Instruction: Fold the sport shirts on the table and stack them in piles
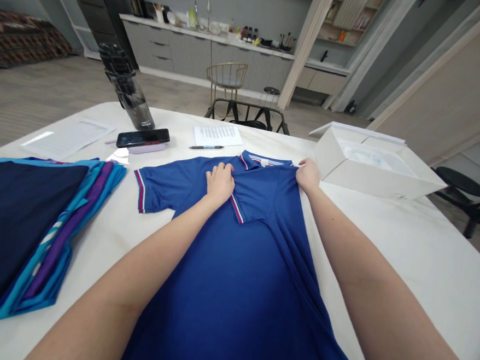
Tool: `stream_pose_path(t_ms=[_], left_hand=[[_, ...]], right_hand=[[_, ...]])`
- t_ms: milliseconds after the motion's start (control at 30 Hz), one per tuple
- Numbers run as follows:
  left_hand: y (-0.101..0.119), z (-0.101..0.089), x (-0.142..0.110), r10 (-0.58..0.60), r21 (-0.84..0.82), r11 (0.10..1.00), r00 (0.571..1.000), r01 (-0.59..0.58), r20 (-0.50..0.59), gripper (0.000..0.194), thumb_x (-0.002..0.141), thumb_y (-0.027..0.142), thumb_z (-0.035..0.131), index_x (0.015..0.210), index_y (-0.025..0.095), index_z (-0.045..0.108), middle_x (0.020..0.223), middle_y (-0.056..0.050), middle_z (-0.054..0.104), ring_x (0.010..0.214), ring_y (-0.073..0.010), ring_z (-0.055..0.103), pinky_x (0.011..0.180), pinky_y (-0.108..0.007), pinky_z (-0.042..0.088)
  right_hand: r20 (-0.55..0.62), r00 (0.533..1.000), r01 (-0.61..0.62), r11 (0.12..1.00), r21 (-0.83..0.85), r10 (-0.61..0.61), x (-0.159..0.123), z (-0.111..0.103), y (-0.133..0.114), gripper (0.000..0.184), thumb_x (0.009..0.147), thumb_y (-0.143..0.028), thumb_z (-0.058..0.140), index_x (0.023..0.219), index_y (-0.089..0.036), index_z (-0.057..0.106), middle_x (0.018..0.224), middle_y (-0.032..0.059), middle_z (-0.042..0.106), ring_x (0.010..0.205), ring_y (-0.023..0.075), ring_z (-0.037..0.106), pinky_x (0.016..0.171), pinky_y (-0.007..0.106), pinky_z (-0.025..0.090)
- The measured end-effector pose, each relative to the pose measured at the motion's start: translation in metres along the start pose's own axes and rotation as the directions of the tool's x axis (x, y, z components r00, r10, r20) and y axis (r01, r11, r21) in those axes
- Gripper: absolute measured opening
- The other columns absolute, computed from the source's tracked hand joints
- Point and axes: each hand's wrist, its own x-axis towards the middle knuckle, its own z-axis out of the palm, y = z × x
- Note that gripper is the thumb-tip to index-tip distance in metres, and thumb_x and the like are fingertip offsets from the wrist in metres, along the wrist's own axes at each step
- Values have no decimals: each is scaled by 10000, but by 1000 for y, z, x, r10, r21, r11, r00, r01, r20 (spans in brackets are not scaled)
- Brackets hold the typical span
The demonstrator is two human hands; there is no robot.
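A blue polo shirt [237, 278] lies spread on the white table, its collar at the far end. Red and white stripes edge its collar and sleeves. The right sleeve is folded inward across the chest, while the left one stretches out flat. My left hand [220, 184] is closed on the folded sleeve's upper edge, near the middle of the shirt. At the shoulder fold beside the collar, my right hand [308, 175] pinches the fabric. The shirt's lower end runs out of view at the bottom.
A stack of folded clothes [26, 231] lies at the left. Behind it are a paper sheet [68, 137], a phone [143, 138] and a dark bottle [133, 98]. A pen [206, 147] and a printed sheet [218, 134] lie beyond the shirt. An open white box [359, 169] stands at right.
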Motion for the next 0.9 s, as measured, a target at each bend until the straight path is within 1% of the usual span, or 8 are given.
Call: stream_pose_path(t_ms=[100, 200, 300, 367, 467, 633, 733, 900], left_hand=[[0, -3, -5, 296, -33, 955, 953, -294, 63, 411, 977, 119, 406, 1271, 240, 667, 1323, -143, 642, 1255, -302, 563, 1087, -450, 394], [1, -2, -13, 484, -130, 875, 846, -467, 221, 368, 1019, 257, 449, 1302, 260, 684, 1410, -113, 625, 1314, -285, 556, 1162, -424, 356], [3, 0, -22, 382, -94, 924, 875, -371, 298, 455, 1002, 460, 527, 1393, 259, 645, 1544, -115, 539, 1464, -330, 436, 1252, -475, 230], [6, 0, -29, 294, -65, 955, 895, -289, 335, 537, 983, 526, 542, 1457, 279, 595, 1609, -99, 468, 1533, -344, 334, 1274, -517, 151], [6, -1, -40, 268, -56, 962, 896, -266, 354, 595, 984, 572, 509, 1514, 305, 533, 1661, -72, 389, 1576, -331, 243, 1282, -546, 78], [-1, 3, -52, 323, -109, 946, 902, -305, 286, 597, 997, 593, 460, 1528, 326, 517, 1668, -54, 377, 1589, -313, 206, 1285, -560, 38], [-3, 7, -53, 322, -127, 946, 909, -298, 265, 589, 993, 576, 470, 1522, 322, 526, 1662, -58, 390, 1587, -320, 211, 1285, -563, 27], [-1, 7, -51, 314, -81, 949, 904, -304, 288, 591, 1004, 557, 456, 1537, 306, 507, 1670, -71, 373, 1585, -317, 215, 1282, -567, 31]], right_hand=[[-88, 991, 104, 994, 38, -101, -25, -4, -5, 404, 980, -238, 383, 1307, -168, 609, 1302, 192, 604, 1095, 311, 634, 952, 437, 504], [85, 937, 336, 941, 47, -339, -50, -10, -6, 424, 1020, -376, 412, 1367, -212, 591, 1358, 164, 618, 1231, 330, 585, 1054, 489, 460], [270, 890, 370, 928, 48, -368, -67, -14, -4, 605, 1031, -521, 403, 1576, -261, 396, 1509, 150, 549, 1372, 362, 500, 1136, 636, 356], [338, 893, 307, 951, 25, -297, -73, -14, -3, 706, 1033, -579, 358, 1654, -270, 228, 1598, 167, 453, 1447, 383, 425, 1142, 735, 272], [364, 905, 234, 972, 8, -220, -78, -9, -7, 776, 1020, -635, 329, 1676, -273, 130, 1665, 168, 346, 1526, 394, 302, 1132, 813, 170], [298, 934, 219, 975, -46, -196, -91, -6, -20, 753, 1027, -638, 280, 1676, -276, 159, 1710, 124, 250, 1571, 369, 198, 1160, 805, 45], [222, 939, 282, 958, -50, -264, -107, -14, -25, 724, 1048, -570, 296, 1675, -225, 184, 1714, 129, 232, 1582, 338, 183, 1205, 746, 38], [377, 852, 365, 928, 71, -364, -160, -34, -22, 656, 1058, -585, 291, 1628, -267, 351, 1719, 94, 221, 1579, 332, 209, 1231, 691, 137]])
